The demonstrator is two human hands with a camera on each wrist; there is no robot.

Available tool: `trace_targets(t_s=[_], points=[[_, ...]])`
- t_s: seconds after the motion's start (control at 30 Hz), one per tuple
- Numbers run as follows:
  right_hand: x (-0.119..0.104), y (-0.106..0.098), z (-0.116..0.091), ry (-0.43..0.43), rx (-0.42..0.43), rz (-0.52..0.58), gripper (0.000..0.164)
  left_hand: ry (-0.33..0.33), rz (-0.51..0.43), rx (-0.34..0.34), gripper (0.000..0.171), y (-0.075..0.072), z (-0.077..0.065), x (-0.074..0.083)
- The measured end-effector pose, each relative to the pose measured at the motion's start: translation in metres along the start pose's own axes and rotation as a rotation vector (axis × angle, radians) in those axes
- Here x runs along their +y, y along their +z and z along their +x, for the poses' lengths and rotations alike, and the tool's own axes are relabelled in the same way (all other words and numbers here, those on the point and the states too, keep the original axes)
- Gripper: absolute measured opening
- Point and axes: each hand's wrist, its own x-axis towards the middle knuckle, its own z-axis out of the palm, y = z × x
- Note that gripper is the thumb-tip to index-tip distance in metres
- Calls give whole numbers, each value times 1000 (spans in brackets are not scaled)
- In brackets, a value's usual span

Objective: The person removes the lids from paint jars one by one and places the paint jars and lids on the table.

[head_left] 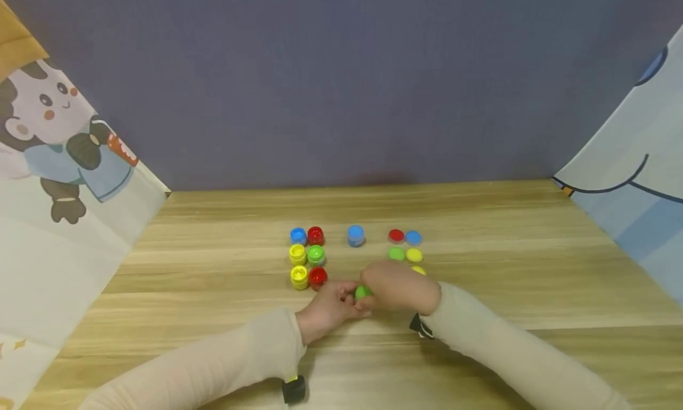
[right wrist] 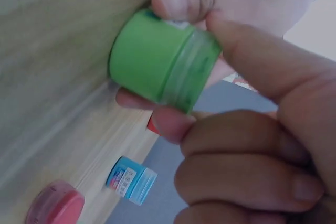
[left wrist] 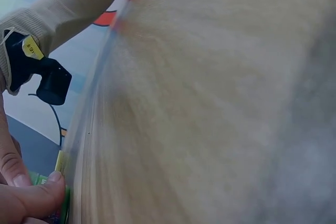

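Observation:
Both hands meet around a small green jar (head_left: 363, 292) low over the table. In the right wrist view, the left hand (head_left: 329, 308) holds the jar's body (right wrist: 144, 59) between thumb and fingers. The right hand (head_left: 402, 285) pinches the translucent green lid (right wrist: 193, 69) between thumb and index finger, its other fingers curled. The lid sits on the jar. Just beyond the hands stands a blue jar (head_left: 356, 236) with its lid on. In the left wrist view only a sliver of green shows beside the thumb (left wrist: 44, 198).
Left of the hands, uncovered jars stand in two columns: blue (head_left: 298, 236), red (head_left: 316, 236), yellow (head_left: 297, 255), green (head_left: 316, 256) and others. To the right lie red (head_left: 396, 236), blue (head_left: 413, 238), green (head_left: 396, 253) and yellow lids (head_left: 414, 255). A dark panel (head_left: 352, 90) stands behind.

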Motion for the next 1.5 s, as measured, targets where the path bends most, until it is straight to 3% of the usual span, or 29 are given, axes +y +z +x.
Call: trace_targets(t_s=[0.4, 0.57, 0.9, 1.27, 1.5], points=[[0, -8, 4, -56, -77, -101, 29, 9, -24, -8, 30, 1, 2, -2], [-5, -8, 4, -41, -112, -188, 30, -1, -26, -10, 27, 3, 2, -2], [-16, -13, 8, 30, -181, -241, 29, -25, 5, 6, 30, 1, 2, -1], [-17, -14, 8, -58, -177, -314, 25, -25, 37, 6, 27, 0, 2, 1], [-18, -16, 4, -146, -157, -457, 20, -28, 57, 6, 19, 0, 2, 0]])
